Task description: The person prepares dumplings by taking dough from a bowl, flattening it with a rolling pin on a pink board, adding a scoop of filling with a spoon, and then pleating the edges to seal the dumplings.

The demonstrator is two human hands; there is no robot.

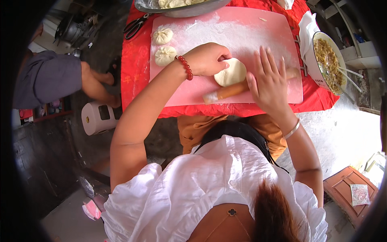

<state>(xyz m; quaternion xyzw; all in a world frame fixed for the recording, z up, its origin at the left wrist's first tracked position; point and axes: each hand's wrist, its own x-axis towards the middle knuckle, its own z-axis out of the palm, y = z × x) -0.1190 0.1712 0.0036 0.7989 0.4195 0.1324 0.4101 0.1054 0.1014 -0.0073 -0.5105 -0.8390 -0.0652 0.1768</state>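
Note:
A flat round of dough (231,74) lies on a floured pink mat (187,93). My left hand (210,59) pinches its upper left edge between thumb and fingers. Just below the dough, a wooden rolling pin (232,90) slants across the mat, its left end dusted with flour. My right hand (269,78) rests flat over the pin, fingers stretched out and pointing away from me, palm hidden. Two pleated buns, one (162,36) above the other (165,56), sit at the mat's left side.
A metal basin (184,12) with dough stands at the far edge. Black-handled scissors (136,26) lie left on the red tablecloth (133,75). At right stands an enamel bowl (314,66) of filling with utensils. Another person's leg (96,81) and a plastic stool (98,118) are at left.

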